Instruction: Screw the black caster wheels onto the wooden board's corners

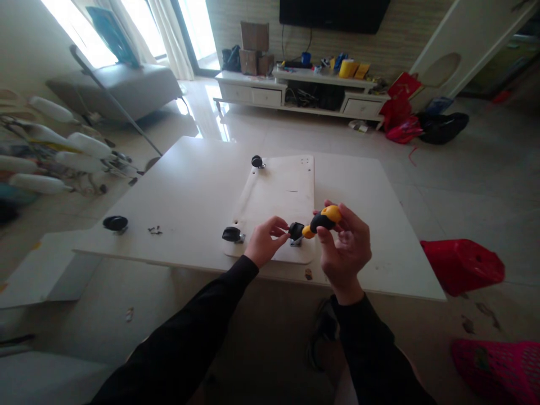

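Note:
My right hand (pixel 346 247) is closed round the yellow and black handle of a screwdriver (pixel 323 220), whose front end points left and down toward a black caster wheel (pixel 296 230). The screwdriver's tip is hidden. My left hand (pixel 266 241) has its fingertips pinched at the left side of that caster. Beneath lies a white board (pixel 276 194), flat on the table. A second caster (pixel 232 234) stands at its near left corner and a third caster (pixel 257 162) at its far left corner. The far right corner shows small holes and no wheel.
On the white table (pixel 189 185), another caster (pixel 115 223) and several screws (pixel 155 230) lie to the left. A red stool (pixel 462 264) is beyond the right edge, above a pink basket (pixel 498 368). A low TV cabinet (pixel 253 94) stands by the far wall.

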The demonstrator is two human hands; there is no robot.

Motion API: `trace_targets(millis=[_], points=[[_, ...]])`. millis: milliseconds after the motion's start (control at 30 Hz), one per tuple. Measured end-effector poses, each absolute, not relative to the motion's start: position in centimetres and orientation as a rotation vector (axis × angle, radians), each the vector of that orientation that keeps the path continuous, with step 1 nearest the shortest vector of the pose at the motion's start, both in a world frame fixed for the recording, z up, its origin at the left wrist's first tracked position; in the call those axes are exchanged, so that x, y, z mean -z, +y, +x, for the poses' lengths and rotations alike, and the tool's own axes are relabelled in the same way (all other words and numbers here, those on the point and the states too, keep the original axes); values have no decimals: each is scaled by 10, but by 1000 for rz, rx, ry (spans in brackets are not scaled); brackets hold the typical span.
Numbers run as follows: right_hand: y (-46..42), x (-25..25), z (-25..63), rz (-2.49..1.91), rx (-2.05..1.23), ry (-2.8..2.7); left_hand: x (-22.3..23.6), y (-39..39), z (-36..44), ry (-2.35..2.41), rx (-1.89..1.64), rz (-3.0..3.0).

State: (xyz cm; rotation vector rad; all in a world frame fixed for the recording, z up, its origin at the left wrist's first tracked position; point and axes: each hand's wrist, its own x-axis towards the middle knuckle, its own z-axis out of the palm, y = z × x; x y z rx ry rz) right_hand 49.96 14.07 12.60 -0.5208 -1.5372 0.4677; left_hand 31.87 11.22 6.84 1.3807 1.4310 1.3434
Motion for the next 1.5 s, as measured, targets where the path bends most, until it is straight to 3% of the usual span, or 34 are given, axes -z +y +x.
trace_targets(millis=[1500], points=[[138, -140, 488, -461, -264, -1780, -77, 109, 320, 1316, -1333, 1409]])
